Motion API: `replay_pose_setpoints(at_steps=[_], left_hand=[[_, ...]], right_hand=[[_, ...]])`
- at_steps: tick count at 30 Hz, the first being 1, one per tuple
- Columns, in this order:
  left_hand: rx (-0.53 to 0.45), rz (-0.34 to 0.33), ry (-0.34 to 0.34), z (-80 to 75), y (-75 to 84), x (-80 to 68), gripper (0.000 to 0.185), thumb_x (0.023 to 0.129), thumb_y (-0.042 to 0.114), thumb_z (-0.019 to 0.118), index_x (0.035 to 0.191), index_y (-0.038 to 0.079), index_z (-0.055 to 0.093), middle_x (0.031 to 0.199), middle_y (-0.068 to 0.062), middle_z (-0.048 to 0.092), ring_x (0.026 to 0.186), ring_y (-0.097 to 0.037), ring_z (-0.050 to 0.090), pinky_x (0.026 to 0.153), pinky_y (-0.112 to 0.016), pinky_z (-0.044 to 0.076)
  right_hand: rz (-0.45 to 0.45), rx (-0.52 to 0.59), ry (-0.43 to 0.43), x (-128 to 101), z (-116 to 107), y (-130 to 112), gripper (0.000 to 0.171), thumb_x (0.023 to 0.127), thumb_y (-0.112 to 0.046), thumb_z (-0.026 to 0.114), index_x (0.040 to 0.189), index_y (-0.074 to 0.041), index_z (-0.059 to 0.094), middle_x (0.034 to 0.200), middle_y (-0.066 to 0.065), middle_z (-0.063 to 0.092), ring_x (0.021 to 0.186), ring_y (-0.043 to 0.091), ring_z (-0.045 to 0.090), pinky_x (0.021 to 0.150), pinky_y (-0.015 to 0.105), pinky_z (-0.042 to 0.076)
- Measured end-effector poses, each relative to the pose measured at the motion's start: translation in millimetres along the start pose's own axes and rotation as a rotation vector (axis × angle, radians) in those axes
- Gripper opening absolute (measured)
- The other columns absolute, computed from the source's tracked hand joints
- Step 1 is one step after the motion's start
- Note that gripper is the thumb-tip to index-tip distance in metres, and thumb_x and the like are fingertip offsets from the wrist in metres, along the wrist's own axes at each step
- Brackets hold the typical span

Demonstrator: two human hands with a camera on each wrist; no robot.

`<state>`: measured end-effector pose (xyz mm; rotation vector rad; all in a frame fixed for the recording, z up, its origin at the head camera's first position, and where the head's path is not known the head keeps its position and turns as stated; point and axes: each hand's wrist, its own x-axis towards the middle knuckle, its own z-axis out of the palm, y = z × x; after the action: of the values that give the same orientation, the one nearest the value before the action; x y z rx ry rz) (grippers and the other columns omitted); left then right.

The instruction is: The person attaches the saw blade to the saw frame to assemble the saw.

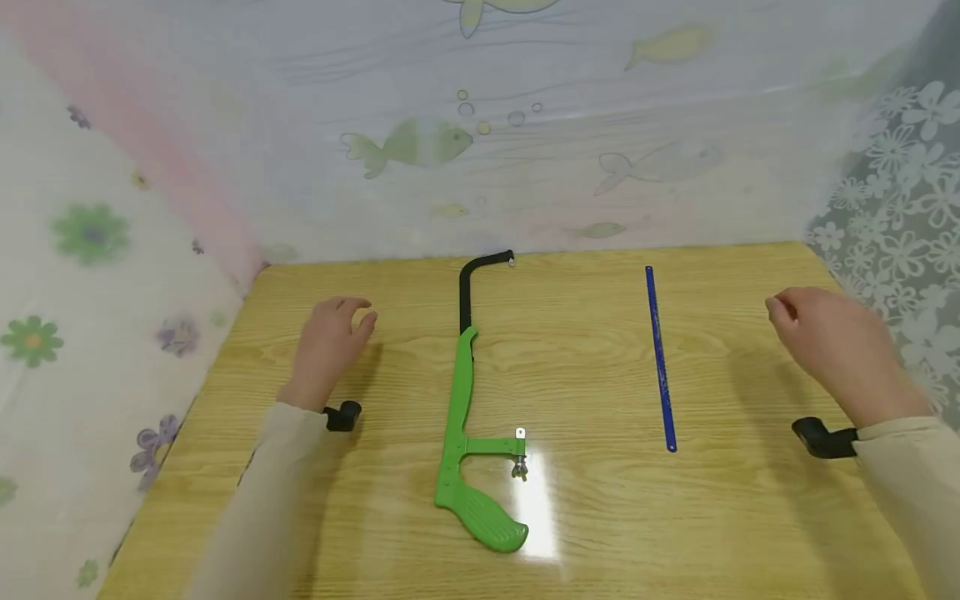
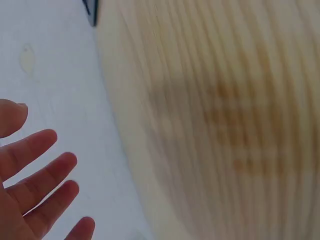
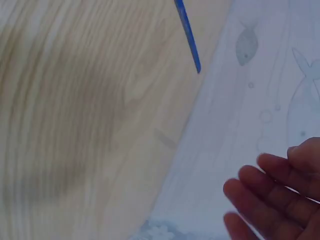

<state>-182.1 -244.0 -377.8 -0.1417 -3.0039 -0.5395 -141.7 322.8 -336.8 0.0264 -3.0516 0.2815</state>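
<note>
both hands, left hand (image 1: 327, 346) and right hand (image 1: 840, 346), hover empty and relaxed beside hacksaw frame (image 1: 467, 417) and blade (image 1: 660, 360).

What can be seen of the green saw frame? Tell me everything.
The saw frame lies flat on the wooden table, between the two hands and touched by neither. It has a bright green handle and spine that look like plastic or painted metal, a black bar curving over at the far end, and a small silver wing nut by the handle. No blade is fitted; the blue blade lies apart, to its right.
</note>
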Motion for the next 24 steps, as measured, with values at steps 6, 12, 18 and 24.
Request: replay_pose_setpoints(at_steps=[6,12,18,24], left_hand=[[-0.228,-0.033,-0.029,17.5,23.3,-19.8,0.039,0.096,0.04,0.043,0.114,0.01,0.06,0.11,-0.008,0.059,0.096,-0.026,0.056,0.081,-0.044,0.045],[-0.376,-0.039,-0.109,38.8,46.5,-33.3,0.031,0.095,0.038,0.047,0.108,0.015,0.062,0.104,-0.002,0.062,0.093,-0.02,0.057,0.08,-0.039,0.045],[-0.467,-0.038,-0.128,46.7,62.4,-40.4,0.028,0.094,0.038,0.05,0.106,0.018,0.064,0.102,0.001,0.065,0.098,-0.019,0.058,0.085,-0.039,0.046],[-0.509,0.033,-0.194,52.0,78.6,-43.1,0.028,0.093,0.04,0.051,0.108,0.021,0.063,0.101,0.007,0.063,0.093,-0.014,0.057,0.081,-0.035,0.046]], right_hand=[[-0.001,0.111,0.012,-6,18,-7,0.042,0.097,-0.037,0.038,0.103,-0.002,0.06,0.076,0.012,0.064,0.056,0.022,0.052,0.046,0.034,0.037],[0.044,0.23,-0.078,-11,42,-21,0.049,0.096,-0.043,0.038,0.112,-0.001,0.058,0.083,0.013,0.068,0.071,0.027,0.06,0.06,0.041,0.042],[0.073,0.372,-0.238,-13,64,-46,0.058,0.096,-0.046,0.035,0.125,0.002,0.051,0.097,0.017,0.066,0.089,0.032,0.059,0.076,0.049,0.042],[0.052,0.379,-0.311,-12,76,-63,0.059,0.095,-0.046,0.04,0.121,0.005,0.053,0.108,0.026,0.06,0.098,0.043,0.054,0.081,0.052,0.041]])
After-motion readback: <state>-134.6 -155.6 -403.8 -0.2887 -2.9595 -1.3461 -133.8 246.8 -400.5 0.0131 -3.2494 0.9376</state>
